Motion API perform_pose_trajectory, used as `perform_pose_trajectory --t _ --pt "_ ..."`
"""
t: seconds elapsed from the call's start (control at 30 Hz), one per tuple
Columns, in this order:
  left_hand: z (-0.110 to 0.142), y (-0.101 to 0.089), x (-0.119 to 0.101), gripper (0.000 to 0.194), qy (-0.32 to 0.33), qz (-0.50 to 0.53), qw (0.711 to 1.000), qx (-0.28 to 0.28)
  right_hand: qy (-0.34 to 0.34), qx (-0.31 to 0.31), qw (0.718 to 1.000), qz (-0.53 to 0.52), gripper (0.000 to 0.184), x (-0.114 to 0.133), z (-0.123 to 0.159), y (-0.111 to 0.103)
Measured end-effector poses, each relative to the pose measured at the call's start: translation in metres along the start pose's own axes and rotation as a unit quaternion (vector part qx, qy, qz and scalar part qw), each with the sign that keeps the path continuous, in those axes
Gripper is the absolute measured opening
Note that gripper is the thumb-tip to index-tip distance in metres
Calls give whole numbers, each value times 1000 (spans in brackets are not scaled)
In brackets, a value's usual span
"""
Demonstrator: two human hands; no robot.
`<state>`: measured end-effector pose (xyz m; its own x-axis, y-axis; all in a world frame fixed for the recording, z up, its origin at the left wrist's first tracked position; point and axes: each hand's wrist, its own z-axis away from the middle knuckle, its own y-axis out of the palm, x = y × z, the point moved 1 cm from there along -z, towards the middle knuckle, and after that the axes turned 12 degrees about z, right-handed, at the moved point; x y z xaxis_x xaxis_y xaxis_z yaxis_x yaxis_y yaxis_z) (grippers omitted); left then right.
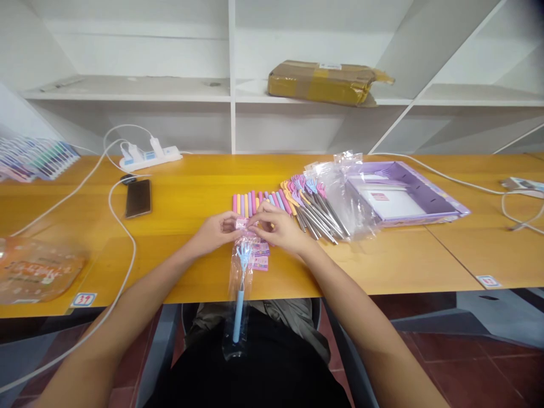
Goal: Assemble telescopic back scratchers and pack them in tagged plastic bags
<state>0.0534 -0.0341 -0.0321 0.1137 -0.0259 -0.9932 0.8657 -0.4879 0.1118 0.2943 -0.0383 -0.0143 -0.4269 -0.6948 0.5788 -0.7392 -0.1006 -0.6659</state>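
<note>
A blue back scratcher (pixel 239 314) hangs handle down inside a clear plastic bag (pixel 233 277), over the table edge and in front of my body. At the top of that bag is a small pink card (pixel 241 224). My left hand (pixel 219 231) pinches the card's left side. From the right, my right hand (pixel 276 225) has its fingertips closed on the card's other side. Below my hands, more pink and purple cards (pixel 260 263) lie on the table. Just beyond are coloured handles (pixel 242 203) in a row, partly hidden by my right hand.
Several back scratchers with metal rods (pixel 318 212) are heaped at right beside clear bags (pixel 340 187) and an open purple box (pixel 425 195). At left are a phone (pixel 138 198), a power strip (pixel 155 158), a white cable (pixel 127 255) and an orange bag (pixel 38 269). A taped carton (pixel 318 82) sits on the shelf.
</note>
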Motion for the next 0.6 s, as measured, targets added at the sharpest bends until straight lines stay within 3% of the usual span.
perform_pose_trajectory --t 0.23,0.47,0.6 --pt "2 5 -6 32 4 -16 1000 -10 2 5 1000 8 18 0 -1 5" --pt "3 4 -6 32 21 -31 999 -17 104 76 986 -102 32 2 3 10" --pt "5 9 -6 55 -48 -40 997 51 90 56 985 -138 43 -5 1 14"
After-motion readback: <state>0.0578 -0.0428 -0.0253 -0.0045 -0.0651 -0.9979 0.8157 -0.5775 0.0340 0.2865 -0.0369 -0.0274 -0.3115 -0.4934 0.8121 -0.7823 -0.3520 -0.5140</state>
